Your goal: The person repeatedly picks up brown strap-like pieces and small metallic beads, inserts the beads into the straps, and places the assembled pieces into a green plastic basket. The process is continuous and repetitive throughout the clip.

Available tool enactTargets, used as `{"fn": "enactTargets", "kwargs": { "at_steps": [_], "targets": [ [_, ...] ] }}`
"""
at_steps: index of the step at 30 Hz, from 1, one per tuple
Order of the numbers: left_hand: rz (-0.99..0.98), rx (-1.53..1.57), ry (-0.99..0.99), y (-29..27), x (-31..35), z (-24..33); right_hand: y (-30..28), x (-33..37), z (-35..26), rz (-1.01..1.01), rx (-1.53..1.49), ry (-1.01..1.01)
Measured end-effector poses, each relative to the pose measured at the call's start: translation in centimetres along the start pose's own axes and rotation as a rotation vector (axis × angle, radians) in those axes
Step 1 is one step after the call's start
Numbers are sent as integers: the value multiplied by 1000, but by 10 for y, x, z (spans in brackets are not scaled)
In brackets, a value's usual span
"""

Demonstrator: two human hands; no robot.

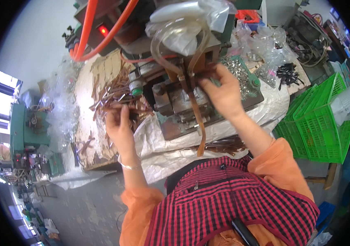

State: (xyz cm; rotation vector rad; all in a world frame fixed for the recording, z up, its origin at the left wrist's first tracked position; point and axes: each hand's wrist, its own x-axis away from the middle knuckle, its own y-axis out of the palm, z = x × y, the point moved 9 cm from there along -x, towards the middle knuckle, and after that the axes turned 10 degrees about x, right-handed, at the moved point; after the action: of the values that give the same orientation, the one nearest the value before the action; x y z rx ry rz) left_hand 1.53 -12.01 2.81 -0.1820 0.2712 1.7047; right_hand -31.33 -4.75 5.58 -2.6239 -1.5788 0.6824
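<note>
Left hand point(119, 125) reaches over the pile of brown strips point(110, 91) just left of the machine point(166, 103), thumb and fingers bent toward them; the fingertips blend in among the strips, so I cannot tell whether one is grasped. The right hand point(223, 91) is at the right side of the machine, just beside the lower ends of two clear hoses point(157, 43), its fingers curled inward; the tips are partly hidden, and I cannot tell whether they pinch anything. One long brown strip point(196, 112) hangs down the front of the machine from its middle, with the lower end bent and free, nearest to the right hand. More strips lie in a dark brown bundle point(226, 146) in front of the machine, over a white sheet point(148, 139). A green-capped cylinder point(136, 88) sticks out at the machine's left side, and orange hoses point(88, 26) loop above and to its left, near a red light point(103, 30). Small metal pieces point(235, 70) are heaped to its right; farther right on the bench point(86, 127) are black strips point(288, 74). Green crates point(320, 119) stand well apart from the machine, at its far right.
</note>
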Motion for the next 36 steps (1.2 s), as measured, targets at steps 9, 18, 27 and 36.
{"fn": "enactTargets", "kwargs": {
  "at_steps": [9,18,27,36],
  "targets": [
    [72,356,203,24,27,36,9,19,4,101,-228,78],
    [-327,330,707,89,35,140,9,36,-46,-45,-226,72],
    [-684,-209,1114,149,118,110,-86,26,67,205,1055,-233],
    [-675,-179,1159,148,115,102,-52,11,62,81,944,-424]
  ]
}}
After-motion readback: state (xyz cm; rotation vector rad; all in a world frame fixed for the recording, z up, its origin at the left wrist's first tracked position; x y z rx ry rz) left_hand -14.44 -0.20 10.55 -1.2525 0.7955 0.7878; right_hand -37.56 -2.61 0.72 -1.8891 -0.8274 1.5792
